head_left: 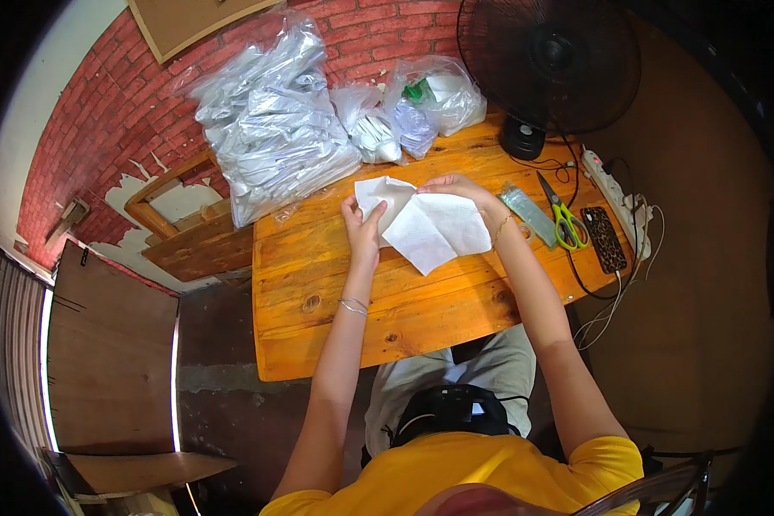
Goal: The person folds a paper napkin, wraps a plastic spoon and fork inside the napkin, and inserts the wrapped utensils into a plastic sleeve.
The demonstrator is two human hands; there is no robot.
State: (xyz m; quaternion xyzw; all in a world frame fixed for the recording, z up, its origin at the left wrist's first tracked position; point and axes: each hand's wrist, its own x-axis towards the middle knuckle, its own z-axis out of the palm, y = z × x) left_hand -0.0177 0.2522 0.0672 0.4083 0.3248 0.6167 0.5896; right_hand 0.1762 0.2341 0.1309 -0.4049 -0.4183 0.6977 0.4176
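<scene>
White paper (434, 234) — creased, its flaps spread — is held up over my wooden table (318, 322). My left hand (363, 230) pinches 1 side; my right hand (461, 187) grips the top edge. I'd judge the handling midway: the folds aren't flat, and I can't tell opening from closing.

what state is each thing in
white paper: creased, partly unfolded
left hand: pinching paper
right hand: pinching paper
scissors: lying flat, open or shut unclear
phone: face down, cable plugged in
power strip: red light on, cords plugged in
fan: upright, spinning unclear
big plastic bag: stuffed full
</scene>
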